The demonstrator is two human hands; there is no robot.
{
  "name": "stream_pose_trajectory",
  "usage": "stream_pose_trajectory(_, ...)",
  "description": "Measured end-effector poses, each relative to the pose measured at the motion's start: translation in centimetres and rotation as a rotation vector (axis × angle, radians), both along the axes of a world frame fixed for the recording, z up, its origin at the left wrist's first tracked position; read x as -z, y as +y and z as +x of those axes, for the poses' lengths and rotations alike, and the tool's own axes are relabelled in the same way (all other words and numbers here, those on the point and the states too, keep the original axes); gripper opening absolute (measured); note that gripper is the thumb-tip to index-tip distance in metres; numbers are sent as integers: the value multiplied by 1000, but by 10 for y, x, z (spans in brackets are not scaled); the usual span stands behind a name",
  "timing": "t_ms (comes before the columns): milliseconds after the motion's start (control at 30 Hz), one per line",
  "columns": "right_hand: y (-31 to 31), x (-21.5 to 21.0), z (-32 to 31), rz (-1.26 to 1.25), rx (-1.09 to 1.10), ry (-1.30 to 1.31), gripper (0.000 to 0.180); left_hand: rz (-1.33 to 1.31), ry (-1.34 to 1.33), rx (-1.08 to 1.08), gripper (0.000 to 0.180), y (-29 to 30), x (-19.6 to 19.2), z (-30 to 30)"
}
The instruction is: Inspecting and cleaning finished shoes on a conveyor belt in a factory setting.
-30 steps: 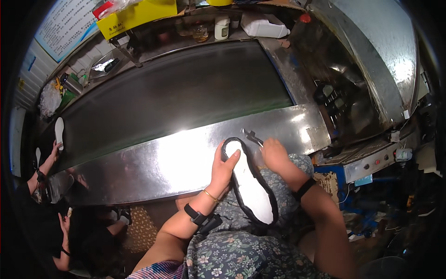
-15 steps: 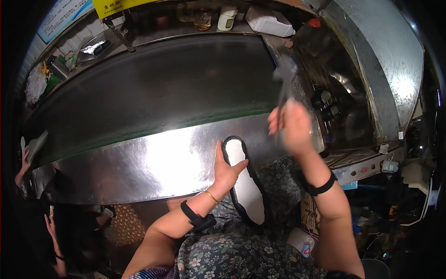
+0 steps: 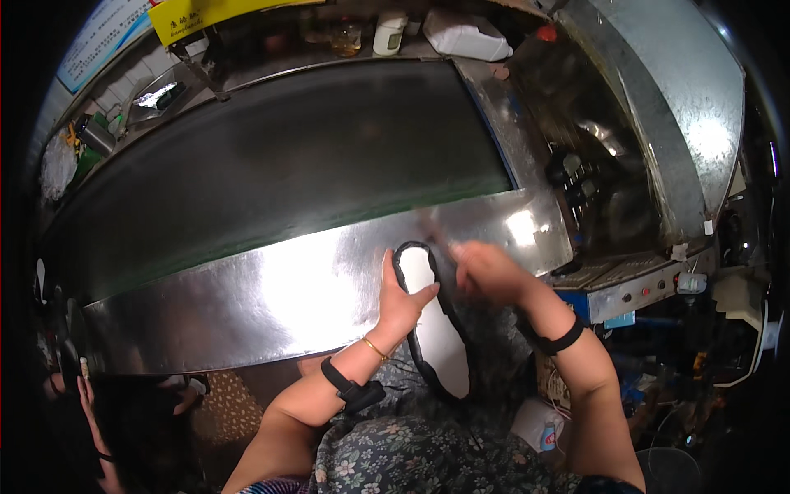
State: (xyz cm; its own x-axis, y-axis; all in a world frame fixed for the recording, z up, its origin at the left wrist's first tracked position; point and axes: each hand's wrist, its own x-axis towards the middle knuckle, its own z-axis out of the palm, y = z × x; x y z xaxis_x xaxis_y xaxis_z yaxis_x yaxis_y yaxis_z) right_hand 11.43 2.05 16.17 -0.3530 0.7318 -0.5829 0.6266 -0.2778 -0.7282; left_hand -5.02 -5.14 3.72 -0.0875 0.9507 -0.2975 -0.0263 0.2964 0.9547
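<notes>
At the bottom centre of the frame, a white shoe sole with a black rim point(image 3: 434, 329) is held upright against the lap, its toe resting on the edge of the steel bench point(image 3: 271, 305). It is steadied by the left hand point(image 3: 401, 298), whose fingers are spread flat against the sole's left rim with the thumb across the white face. Half a second ago the right hand point(image 3: 487, 273) was raised high with a slim tool; it has now been brought down to the sole's upper right rim, and its fingers are curled shut, though the tool itself is blurred and cannot be made out. Work on the rim is judged to be resuming. Beyond, in the middle of the frame, the dark conveyor belt point(image 3: 288, 165) is seen, and bottles point(image 3: 389, 31) are lined along the top edge.
</notes>
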Motion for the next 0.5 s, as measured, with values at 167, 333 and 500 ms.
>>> stream_pose_trajectory(167,-23,29,4,324,-13,-15,47,0,-234,9,101,0,-7,-2)
stream_pose_trajectory(333,-18,22,10,515,-183,-145,45,-33,-236,16,104,-4,-10,-4)
stream_pose_trajectory(500,-21,19,8,-54,-38,-74,32,-23,-181,25,106,-1,2,-2)
